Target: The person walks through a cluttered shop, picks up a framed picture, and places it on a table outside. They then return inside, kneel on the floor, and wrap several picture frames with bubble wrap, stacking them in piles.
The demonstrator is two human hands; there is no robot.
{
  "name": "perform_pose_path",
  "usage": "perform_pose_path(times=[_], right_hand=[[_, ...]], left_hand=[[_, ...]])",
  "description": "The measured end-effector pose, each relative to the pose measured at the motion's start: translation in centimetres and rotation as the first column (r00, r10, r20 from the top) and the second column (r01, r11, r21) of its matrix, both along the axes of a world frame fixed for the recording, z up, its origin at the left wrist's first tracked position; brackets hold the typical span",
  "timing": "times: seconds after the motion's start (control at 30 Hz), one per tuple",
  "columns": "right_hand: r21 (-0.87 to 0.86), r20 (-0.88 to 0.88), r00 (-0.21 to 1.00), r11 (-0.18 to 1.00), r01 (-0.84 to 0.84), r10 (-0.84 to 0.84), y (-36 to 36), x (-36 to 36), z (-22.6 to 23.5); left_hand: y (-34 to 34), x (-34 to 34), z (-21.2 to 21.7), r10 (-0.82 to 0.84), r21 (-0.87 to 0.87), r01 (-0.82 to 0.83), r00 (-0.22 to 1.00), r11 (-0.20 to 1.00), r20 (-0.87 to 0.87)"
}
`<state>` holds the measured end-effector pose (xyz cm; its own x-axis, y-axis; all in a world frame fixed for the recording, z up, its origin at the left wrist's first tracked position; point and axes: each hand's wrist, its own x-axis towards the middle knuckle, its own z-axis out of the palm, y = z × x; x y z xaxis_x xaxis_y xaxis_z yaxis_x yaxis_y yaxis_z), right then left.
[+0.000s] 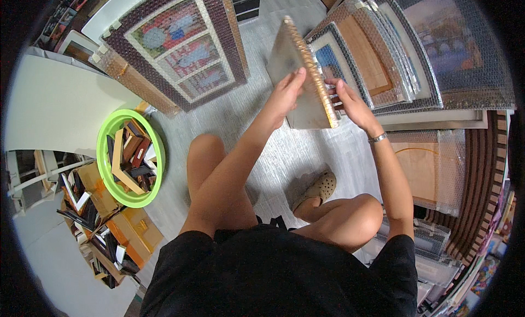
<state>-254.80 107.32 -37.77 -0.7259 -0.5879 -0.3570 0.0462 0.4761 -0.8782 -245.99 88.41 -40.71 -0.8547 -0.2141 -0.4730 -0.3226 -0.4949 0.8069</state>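
Apparently, the gilt-edged panel (311,103) is carried on its side, upright between both hands over the grey floor (279,153), its narrow gold edge facing the head camera and its broad, pale face turned left. The left hand (287,95) grasps it with the palm side against that face and the thumb up near the edge, likely so that the weight is borne from the flat side. The right hand (350,101) is at the opposite side, fingers bent close to the gold edge, perhaps to keep the panel from tipping; how firmly they close on it I cannot tell. Whether the panel's lower end touches the floor is also unclear.

Just beyond the right hand, bubble-wrapped frames (377,54) lean upright in a row, probably to save floor space, the wrap guarding their corners and glazing. Across the gap on the left, a dark wrapped picture (175,49) leans in the same way. Nearer the left knee, a green tub (129,202) gathers loose moulding pieces (131,153), presumably so they stay together, and open cardboard (128,229) beside it holds more.
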Motion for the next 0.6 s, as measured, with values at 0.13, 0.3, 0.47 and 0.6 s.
perform_pose_path(times=[0.13, 0.3, 0.47, 0.6], right_hand=[[0.231, -0.342, 0.937, 0.973, 0.007, 0.074, 1.9, -2.0, 0.5], [0.313, -0.554, 0.832, 0.934, 0.174, 0.03, 5.8, -4.5, -3.2], [0.478, -0.695, 0.702, 0.828, 0.292, 0.154, 3.4, -3.0, -1.4], [0.427, -0.835, 0.509, 0.83, 0.358, 0.209, 1.7, -1.1, 1.5]], left_hand=[[-4.2, 0.4, 1.3, -0.028, -0.45, -0.112, 0.956, 0.886, -0.292], [-16.6, 2.8, 8.2, 0.191, -0.808, -0.551, 0.833, 0.209, -0.519], [-28.8, 0.5, 10.2, -0.077, -0.622, -0.392, 0.879, -0.678, -0.47], [-30.7, -0.1, 8.7, 0.006, -0.624, -0.098, 0.987, -0.776, -0.163]])
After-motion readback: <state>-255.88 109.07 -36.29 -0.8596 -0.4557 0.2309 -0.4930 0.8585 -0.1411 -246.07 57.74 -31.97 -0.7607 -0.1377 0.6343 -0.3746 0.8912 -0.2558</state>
